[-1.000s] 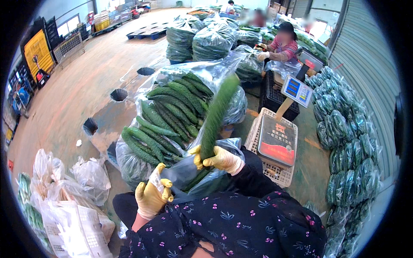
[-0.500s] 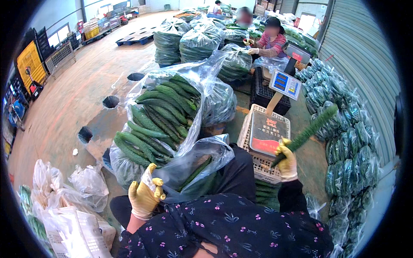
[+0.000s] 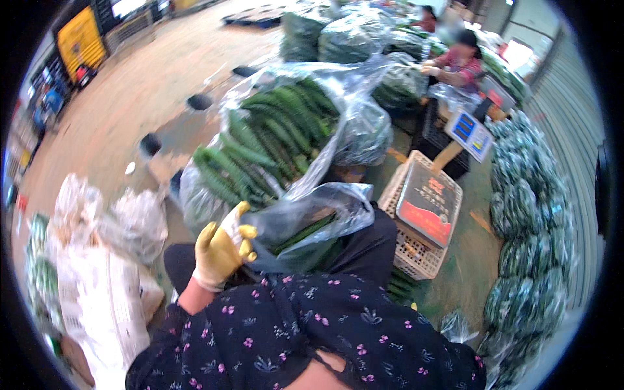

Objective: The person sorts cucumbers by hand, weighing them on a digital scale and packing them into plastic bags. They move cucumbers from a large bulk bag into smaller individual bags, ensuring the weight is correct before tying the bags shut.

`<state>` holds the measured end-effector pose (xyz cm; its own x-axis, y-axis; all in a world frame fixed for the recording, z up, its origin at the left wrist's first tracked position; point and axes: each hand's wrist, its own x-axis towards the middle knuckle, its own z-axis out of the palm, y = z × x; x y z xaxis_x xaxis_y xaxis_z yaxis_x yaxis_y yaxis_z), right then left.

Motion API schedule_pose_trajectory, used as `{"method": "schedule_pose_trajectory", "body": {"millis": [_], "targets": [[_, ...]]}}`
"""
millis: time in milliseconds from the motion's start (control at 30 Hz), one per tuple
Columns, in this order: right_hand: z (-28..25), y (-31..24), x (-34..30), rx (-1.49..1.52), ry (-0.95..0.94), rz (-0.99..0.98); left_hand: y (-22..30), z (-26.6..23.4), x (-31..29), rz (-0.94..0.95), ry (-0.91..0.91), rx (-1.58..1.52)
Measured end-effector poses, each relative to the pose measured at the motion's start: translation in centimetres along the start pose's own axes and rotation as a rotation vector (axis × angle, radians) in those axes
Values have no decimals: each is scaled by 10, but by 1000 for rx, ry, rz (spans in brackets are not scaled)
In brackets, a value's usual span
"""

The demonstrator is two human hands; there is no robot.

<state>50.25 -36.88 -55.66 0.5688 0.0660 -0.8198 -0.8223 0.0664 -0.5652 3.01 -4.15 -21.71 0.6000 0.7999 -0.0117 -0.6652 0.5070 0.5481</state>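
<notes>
My left hand (image 3: 223, 251), in a yellow glove, is at the near rim of a clear plastic bag (image 3: 351, 198) on my lap. Its fingers are bent at the rim and some plastic film lies across them. Inside that bag lies a dark green cucumber (image 3: 304, 233). My right hand is almost wholly hidden behind my body; only a small yellow spot of glove shows at my right side, so its fingers cannot be made out. Beyond the lap bag, a large open plastic bag (image 3: 328, 159) holds several long bumpy cucumbers (image 3: 286, 120).
At right, a scale (image 3: 426, 201) rests on a cream plastic crate (image 3: 416, 257), its display (image 3: 469, 133) behind. Bagged cucumbers (image 3: 530, 260) are stacked along the right wall. A white wrapped crate (image 3: 97, 292) and loose plastic bags (image 3: 140, 221) lie left. Another person (image 3: 458, 65) works at the back.
My right hand, which held a cucumber beside the scale, has dropped behind my body, and that cucumber is out of sight. The view has turned. My left hand stays by the bag.
</notes>
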Motion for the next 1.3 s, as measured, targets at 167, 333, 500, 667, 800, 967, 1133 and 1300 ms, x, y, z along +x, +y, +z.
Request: {"method": "schedule_pose_trajectory", "body": {"millis": [167,333,500,667,800,967,1133,1300], "targets": [[-20,2,24,-506,-113,107,0,-5,-2,-2,-16,-54],[99,-125,-47,-1071,-312,-201,1,-6,-14,47,20,-25],[273,-173,-250,-829,-627,-1126,-1,-8,0,9,-19,-28],[426,-52,-347,-950,-1347,-980,2,-21,-3,17,-65,-123],[515,56,-317,-1483,-1220,-1225,6,-24,-4,6,-95,-164],[542,108,-286,-1909,-852,-1414,9,-34,-6,10,-41,-150],[544,128,-273,-1846,-729,-1831,12,-38,-9,49,77,-71],[560,119,-286,-1907,-743,-1643,14,-50,-3,32,25,-111]]}}
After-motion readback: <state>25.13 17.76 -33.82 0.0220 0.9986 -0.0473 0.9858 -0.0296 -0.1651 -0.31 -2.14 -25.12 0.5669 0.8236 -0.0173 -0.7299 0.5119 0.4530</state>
